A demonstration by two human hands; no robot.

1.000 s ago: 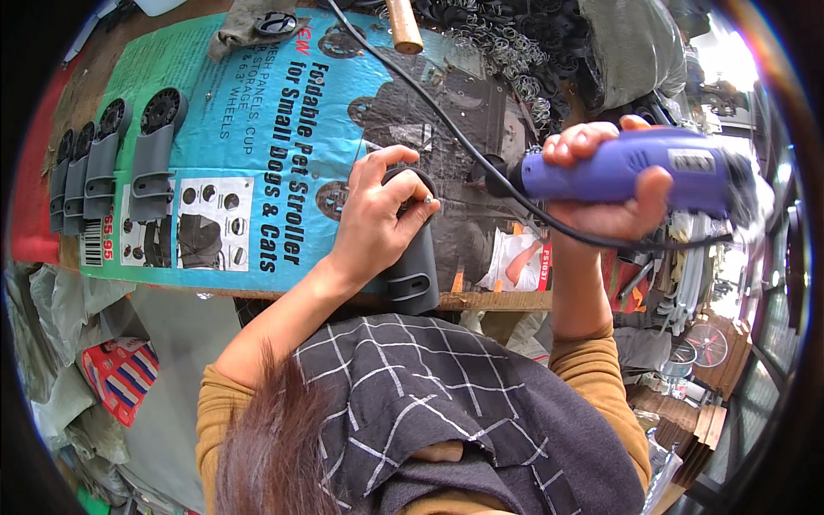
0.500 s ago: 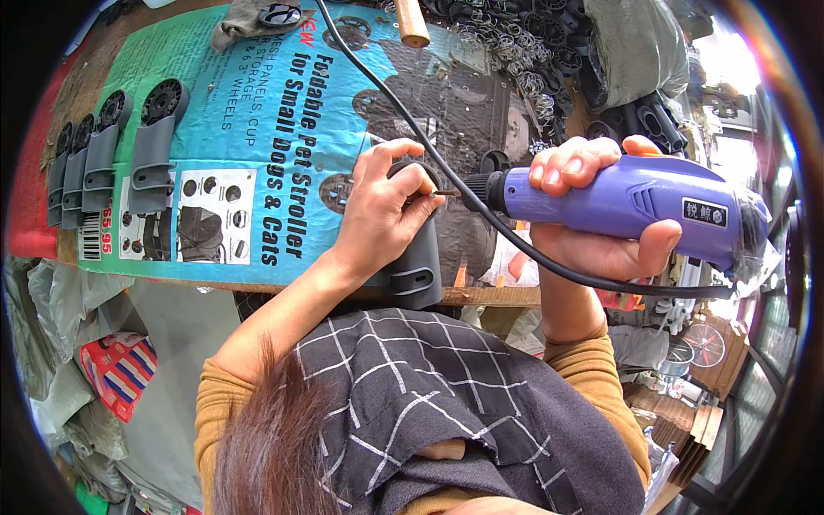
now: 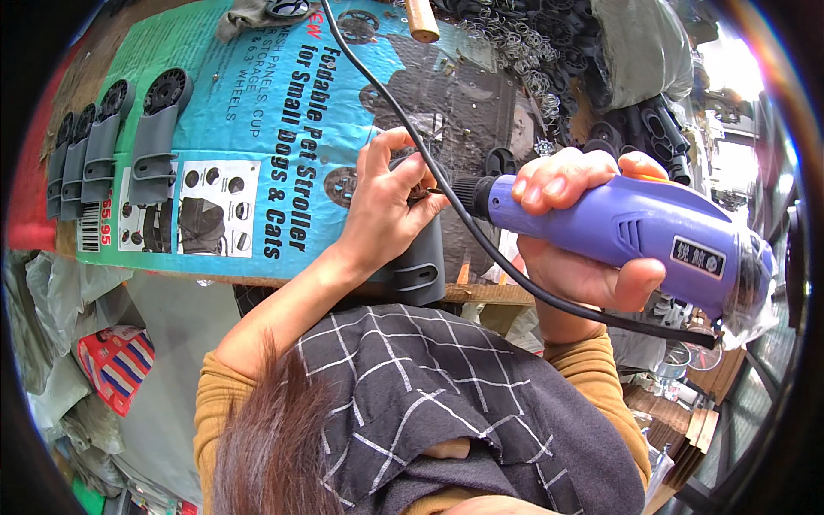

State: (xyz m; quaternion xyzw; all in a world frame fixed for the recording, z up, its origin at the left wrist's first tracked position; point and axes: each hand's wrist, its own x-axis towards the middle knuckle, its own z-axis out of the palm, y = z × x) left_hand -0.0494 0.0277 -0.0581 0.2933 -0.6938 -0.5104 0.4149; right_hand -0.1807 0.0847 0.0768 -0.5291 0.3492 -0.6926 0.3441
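Note:
My right hand (image 3: 566, 270) grips a purple electric screwdriver (image 3: 614, 227), its nose pointing left and its rear end tilted toward me. The bit reaches the fingertips of my left hand (image 3: 378, 210). Those fingers are closed around the top of a dark grey plastic wheel bracket (image 3: 421, 266) at the table's front edge. Whatever small part they pinch by the bit is hidden. A black power cord (image 3: 455, 202) passes in front of the driver's nose. Several similar grey wheel brackets with black wheels (image 3: 156, 142) lie in a row at the left.
A flattened printed cardboard sheet (image 3: 210, 86) covers the tabletop. Loose metal rings (image 3: 519, 51) and black wheels are heaped at the back right. A wooden handle (image 3: 421, 21) and a grey cloth (image 3: 245, 17) lie at the back. Cardboard stacks (image 3: 674, 421) stand at the lower right.
The screwdriver has tilted, its rear end coming down toward me and its nose shifting slightly left to my left fingers. The cord moved with it. My left hand stays on the bracket.

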